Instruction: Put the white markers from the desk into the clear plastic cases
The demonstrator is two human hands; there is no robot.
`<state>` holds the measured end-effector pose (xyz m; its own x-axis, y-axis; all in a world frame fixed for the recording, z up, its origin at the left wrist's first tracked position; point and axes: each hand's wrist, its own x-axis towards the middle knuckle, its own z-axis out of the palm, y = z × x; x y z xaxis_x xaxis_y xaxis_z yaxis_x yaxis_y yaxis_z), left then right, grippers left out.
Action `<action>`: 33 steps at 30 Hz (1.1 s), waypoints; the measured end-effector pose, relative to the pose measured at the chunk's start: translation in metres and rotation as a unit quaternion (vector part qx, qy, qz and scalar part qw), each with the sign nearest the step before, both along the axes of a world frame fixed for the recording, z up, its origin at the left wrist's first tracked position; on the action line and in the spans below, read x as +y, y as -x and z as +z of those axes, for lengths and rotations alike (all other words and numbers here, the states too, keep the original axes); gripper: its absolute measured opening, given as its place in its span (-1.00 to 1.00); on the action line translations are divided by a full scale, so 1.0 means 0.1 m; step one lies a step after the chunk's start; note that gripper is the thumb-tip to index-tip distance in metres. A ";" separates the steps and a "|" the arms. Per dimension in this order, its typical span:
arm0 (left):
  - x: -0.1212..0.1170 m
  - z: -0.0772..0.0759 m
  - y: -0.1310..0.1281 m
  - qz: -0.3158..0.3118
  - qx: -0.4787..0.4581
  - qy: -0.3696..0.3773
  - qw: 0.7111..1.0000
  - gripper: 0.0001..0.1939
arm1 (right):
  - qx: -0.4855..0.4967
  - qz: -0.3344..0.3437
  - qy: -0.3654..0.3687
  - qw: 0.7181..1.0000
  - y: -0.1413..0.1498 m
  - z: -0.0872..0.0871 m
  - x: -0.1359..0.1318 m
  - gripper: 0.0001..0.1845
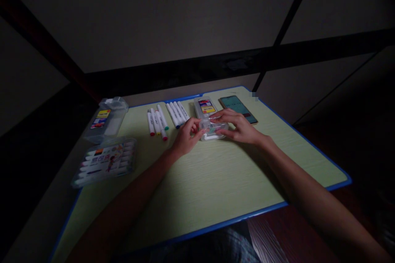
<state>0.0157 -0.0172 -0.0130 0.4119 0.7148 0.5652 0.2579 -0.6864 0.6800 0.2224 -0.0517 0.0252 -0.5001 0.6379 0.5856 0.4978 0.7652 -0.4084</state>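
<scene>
One pen box looks filled; loose pens lie left of the phone. Near the phone, my left hand and right hand hold a small clear box, fingers half bent.

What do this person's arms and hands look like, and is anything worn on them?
The left hand and right hand are ungloved, with slender fingers. No sleeve, watch or bracelet shows on either; it is too dim to make out rings.
</scene>
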 end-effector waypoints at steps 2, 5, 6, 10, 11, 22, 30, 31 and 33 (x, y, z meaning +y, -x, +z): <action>0.00 0.00 0.00 -0.001 0.000 0.006 1.000 -0.84 | 0.005 -0.001 0.002 1.000 0.00 0.00 0.00 -0.73; 0.00 0.00 0.00 -0.002 -0.004 0.011 1.000 -0.82 | 0.013 -0.006 0.003 1.000 0.01 0.00 0.00 -0.73; 0.00 0.00 0.00 -0.002 -0.006 0.012 1.000 -0.81 | 0.013 -0.007 0.004 1.000 0.01 0.00 0.00 -0.73; 0.00 0.00 0.00 -0.004 -0.009 0.027 1.000 -0.80 | 0.014 -0.009 0.017 1.000 0.01 0.01 0.00 -0.69; -0.01 0.00 0.00 -0.004 -0.010 0.030 0.999 -0.80 | 0.018 -0.011 0.022 1.000 0.01 0.01 0.00 -0.68; -0.02 0.02 -0.01 -0.009 -0.029 0.057 0.998 -0.66 | 0.242 -0.083 0.201 0.946 0.07 -0.14 0.08 -0.53; 0.02 -0.07 -0.04 0.018 -0.023 0.153 0.988 -0.23 | 0.492 -0.124 0.404 0.761 0.31 -0.29 0.13 -0.52; 0.03 -0.09 -0.05 0.015 -0.026 0.180 0.983 -0.18 | 0.502 -0.115 0.416 0.749 0.33 -0.29 0.13 -0.54; 0.03 -0.11 -0.08 0.005 -0.032 0.225 0.974 -0.13 | 0.511 -0.097 0.408 0.750 0.36 -0.27 0.10 -0.58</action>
